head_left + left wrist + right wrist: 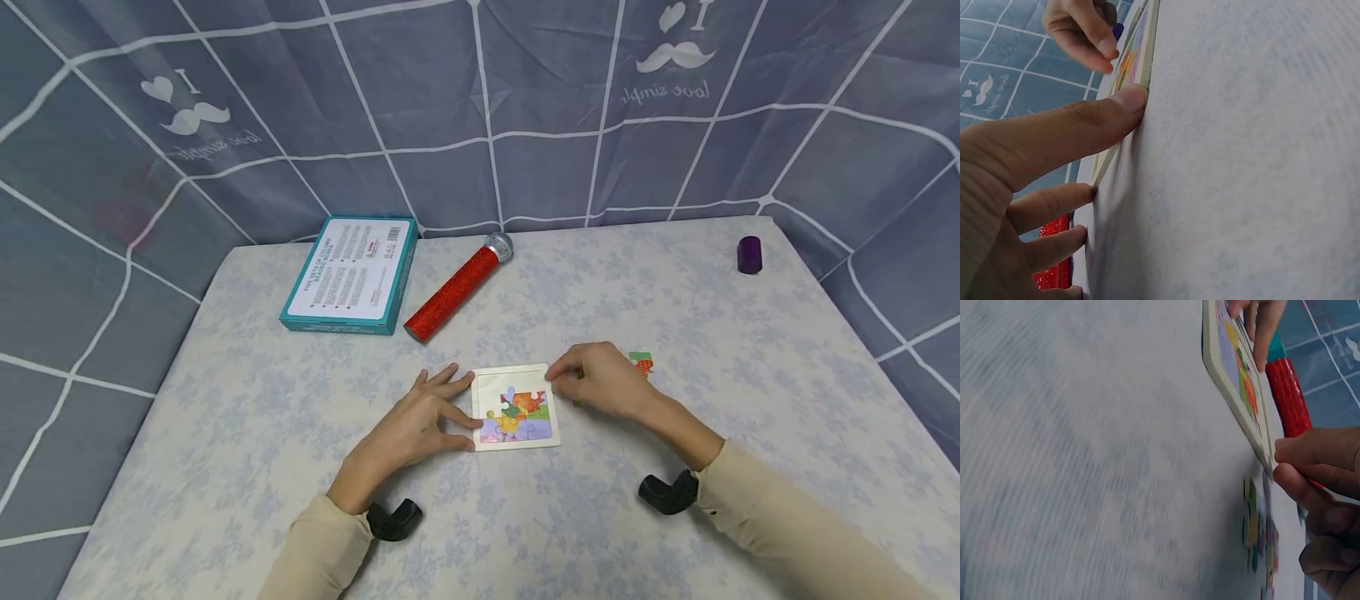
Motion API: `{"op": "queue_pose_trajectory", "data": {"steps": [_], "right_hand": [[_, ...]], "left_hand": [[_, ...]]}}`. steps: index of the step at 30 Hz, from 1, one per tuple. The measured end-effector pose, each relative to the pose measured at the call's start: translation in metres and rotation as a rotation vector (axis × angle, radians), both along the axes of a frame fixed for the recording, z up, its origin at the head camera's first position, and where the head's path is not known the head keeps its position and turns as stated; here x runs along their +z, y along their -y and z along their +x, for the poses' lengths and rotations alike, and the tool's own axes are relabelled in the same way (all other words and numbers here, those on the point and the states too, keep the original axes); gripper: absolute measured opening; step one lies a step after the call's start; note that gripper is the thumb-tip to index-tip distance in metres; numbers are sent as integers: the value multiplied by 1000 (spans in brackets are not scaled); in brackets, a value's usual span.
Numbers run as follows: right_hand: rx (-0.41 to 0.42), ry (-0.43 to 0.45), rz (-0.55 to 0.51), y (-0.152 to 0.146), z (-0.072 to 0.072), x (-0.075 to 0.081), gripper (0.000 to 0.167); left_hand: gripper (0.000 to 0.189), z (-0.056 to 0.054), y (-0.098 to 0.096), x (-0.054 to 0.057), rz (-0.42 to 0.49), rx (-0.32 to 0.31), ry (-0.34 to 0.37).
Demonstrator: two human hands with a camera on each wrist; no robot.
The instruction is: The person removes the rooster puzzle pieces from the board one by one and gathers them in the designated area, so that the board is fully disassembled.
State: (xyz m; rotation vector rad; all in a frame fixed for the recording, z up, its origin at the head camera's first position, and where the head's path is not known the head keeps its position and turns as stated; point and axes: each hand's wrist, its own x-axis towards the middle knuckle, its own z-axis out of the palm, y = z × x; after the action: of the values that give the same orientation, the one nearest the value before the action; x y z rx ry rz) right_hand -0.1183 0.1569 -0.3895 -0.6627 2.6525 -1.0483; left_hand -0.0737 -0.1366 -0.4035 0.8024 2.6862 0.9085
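Note:
A small jigsaw puzzle board with a white frame lies on the table, colourful pieces fitted across its lower part. My left hand is at its left side with fingers spread; the thumb presses the near edge and another fingertip touches the far corner. By the board's upper right corner is my right hand, thumb and forefinger brought close together. Whether anything is between those fingertips is hidden. Loose puzzle pieces lie under and beside the right hand; one piece shows past its knuckles.
Behind the board lies a red glittery microphone-shaped tube with a silver end. A teal and white box is at the back left. At the back right stands a small purple cylinder. A grey checked curtain borders the table.

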Motion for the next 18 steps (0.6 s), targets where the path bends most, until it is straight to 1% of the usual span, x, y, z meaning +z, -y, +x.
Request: {"op": "queue_pose_trajectory", "data": {"steps": [3,8,12,15,18], "right_hand": [[51,-24,1,14,0,-2,14],[99,-6,27,27,2,-5,17],[104,-3,68,32,3,-4,14],[94,0,88,34,2,-2,9],[102,14,70,38,-2,-2,7]], "left_hand": [[31,1,2,0,-4,6,3],[31,2,0,-1,-19,-21,5],[30,2,-2,-1,-20,-20,12],[30,1,-2,-1,-21,-15,9],[30,0,2,2,-29,-3,2]]}}
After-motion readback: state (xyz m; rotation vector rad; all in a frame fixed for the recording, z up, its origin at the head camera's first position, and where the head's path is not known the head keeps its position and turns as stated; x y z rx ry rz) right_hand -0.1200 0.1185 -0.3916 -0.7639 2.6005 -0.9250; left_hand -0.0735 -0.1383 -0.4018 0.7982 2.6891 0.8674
